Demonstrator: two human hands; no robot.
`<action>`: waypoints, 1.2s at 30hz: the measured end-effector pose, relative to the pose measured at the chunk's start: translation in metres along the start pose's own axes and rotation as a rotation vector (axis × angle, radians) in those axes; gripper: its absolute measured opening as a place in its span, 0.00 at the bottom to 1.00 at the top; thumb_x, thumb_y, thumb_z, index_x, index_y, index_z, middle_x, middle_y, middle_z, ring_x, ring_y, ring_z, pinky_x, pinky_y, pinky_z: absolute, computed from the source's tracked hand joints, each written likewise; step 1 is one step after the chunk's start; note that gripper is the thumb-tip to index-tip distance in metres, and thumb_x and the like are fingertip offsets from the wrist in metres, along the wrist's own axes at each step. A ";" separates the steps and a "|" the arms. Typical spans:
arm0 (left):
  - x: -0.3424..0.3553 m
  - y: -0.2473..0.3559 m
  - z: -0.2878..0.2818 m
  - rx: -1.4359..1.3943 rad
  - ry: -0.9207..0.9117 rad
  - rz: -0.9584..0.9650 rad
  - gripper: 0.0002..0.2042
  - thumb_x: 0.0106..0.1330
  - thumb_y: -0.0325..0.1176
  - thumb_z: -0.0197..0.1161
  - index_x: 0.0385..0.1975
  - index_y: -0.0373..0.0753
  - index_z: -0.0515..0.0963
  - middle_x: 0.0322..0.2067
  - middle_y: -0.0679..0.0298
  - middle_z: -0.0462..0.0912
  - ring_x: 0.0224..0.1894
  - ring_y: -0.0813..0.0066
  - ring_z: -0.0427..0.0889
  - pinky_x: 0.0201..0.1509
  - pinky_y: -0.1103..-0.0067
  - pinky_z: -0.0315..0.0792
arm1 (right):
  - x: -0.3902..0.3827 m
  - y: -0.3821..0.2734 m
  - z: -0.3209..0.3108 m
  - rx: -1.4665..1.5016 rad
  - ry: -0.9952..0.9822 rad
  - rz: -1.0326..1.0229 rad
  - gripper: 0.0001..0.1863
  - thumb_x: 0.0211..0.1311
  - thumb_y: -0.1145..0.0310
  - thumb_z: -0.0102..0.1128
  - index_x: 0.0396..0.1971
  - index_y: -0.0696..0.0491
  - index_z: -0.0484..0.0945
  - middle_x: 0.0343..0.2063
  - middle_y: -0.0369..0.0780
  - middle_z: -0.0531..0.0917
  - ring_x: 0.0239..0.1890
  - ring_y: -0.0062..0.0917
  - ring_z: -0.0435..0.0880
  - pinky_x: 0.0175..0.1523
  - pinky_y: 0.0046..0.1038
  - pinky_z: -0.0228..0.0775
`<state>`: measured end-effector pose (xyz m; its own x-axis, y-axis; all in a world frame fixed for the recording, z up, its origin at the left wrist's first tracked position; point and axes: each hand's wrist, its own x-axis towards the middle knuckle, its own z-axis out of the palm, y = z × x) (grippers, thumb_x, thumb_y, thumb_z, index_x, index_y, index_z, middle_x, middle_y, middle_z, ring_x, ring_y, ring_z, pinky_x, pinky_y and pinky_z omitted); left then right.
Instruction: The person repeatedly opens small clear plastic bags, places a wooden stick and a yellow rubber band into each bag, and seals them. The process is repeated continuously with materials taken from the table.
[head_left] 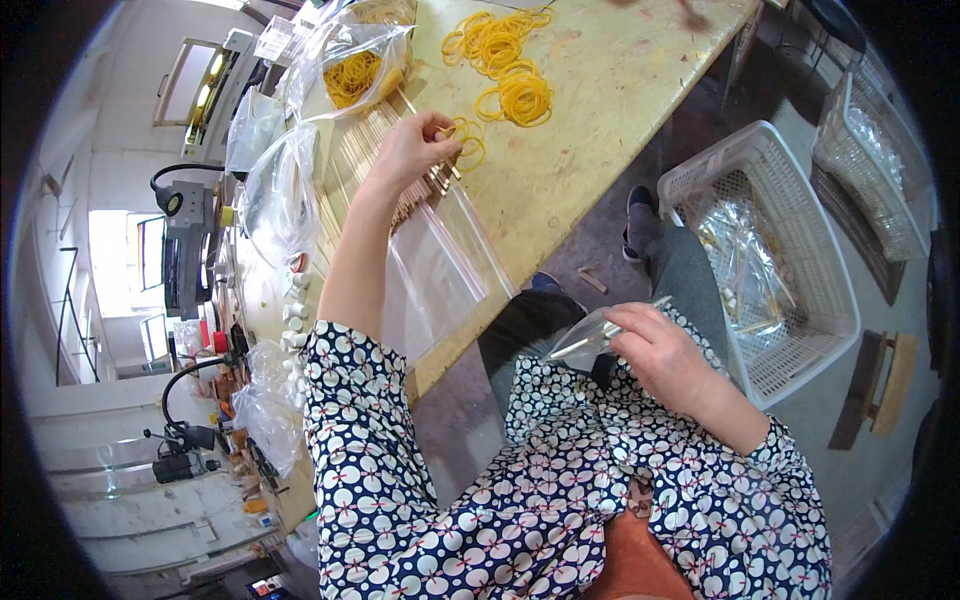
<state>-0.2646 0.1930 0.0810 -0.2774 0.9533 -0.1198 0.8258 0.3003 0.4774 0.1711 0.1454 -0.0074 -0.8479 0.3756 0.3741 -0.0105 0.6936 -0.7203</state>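
My left hand (412,152) is over the table, fingers closed in a pinch at a few yellow rubber bands (470,150). Beneath it lie many thin wooden sticks (365,140) in a row, and clear zip bags (440,255) spread toward the table edge. Down by my lap, my right hand (655,350) grips a small clear plastic bag (585,338) with a pale thin stick showing in it. More yellow rubber bands (515,95) are heaped on the far tabletop, and others fill an open plastic bag (355,78).
A white plastic basket (765,370) holding filled clear bags stands on the floor at the right, with a second basket (870,140) behind it. White cylinders (294,310) and black gooseneck lamps (170,203) line the left. The table edge (600,215) runs diagonally between my hands.
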 end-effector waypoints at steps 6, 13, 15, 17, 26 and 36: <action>0.013 0.013 -0.006 0.181 -0.024 -0.041 0.13 0.57 0.38 0.72 0.27 0.32 0.84 0.22 0.63 0.83 0.26 0.78 0.80 0.34 0.75 0.75 | -0.003 0.004 -0.003 0.010 0.054 0.025 0.09 0.52 0.81 0.62 0.36 0.60 0.79 0.54 0.49 0.82 0.59 0.45 0.80 0.62 0.38 0.77; 0.012 0.034 0.003 0.426 -0.005 -0.063 0.15 0.52 0.42 0.69 0.25 0.34 0.81 0.20 0.59 0.80 0.26 0.72 0.80 0.35 0.73 0.75 | -0.004 0.004 -0.009 0.007 0.061 0.036 0.09 0.52 0.81 0.63 0.36 0.61 0.79 0.54 0.49 0.82 0.59 0.44 0.80 0.61 0.38 0.77; 0.006 0.033 0.002 0.323 0.039 -0.077 0.14 0.53 0.41 0.68 0.25 0.34 0.80 0.21 0.60 0.80 0.27 0.73 0.80 0.35 0.73 0.75 | -0.007 0.005 -0.010 -0.004 0.065 0.042 0.09 0.53 0.81 0.63 0.36 0.61 0.79 0.54 0.49 0.82 0.59 0.44 0.80 0.61 0.38 0.77; 0.005 0.018 -0.001 0.211 0.057 -0.099 0.13 0.55 0.40 0.68 0.26 0.33 0.81 0.22 0.62 0.82 0.27 0.74 0.80 0.35 0.74 0.75 | -0.008 0.006 -0.010 -0.013 0.060 0.042 0.09 0.53 0.82 0.63 0.36 0.61 0.79 0.54 0.49 0.82 0.59 0.44 0.80 0.61 0.38 0.77; -0.014 -0.013 -0.013 -0.621 0.011 -0.164 0.07 0.62 0.30 0.69 0.34 0.37 0.78 0.28 0.70 0.81 0.27 0.84 0.76 0.31 0.85 0.70 | -0.009 0.007 -0.009 0.008 0.069 0.038 0.08 0.55 0.81 0.64 0.36 0.60 0.79 0.53 0.48 0.83 0.57 0.44 0.82 0.60 0.39 0.78; -0.047 -0.016 -0.002 -0.666 0.037 -0.118 0.12 0.71 0.30 0.68 0.51 0.37 0.82 0.40 0.69 0.85 0.41 0.84 0.81 0.46 0.84 0.77 | -0.014 0.006 -0.008 -0.035 0.011 0.033 0.08 0.55 0.80 0.64 0.36 0.61 0.80 0.53 0.50 0.83 0.57 0.45 0.81 0.60 0.39 0.78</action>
<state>-0.2660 0.1434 0.0807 -0.3732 0.9102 -0.1796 0.3135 0.3059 0.8990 0.1870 0.1497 -0.0123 -0.8417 0.4053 0.3567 0.0361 0.7014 -0.7118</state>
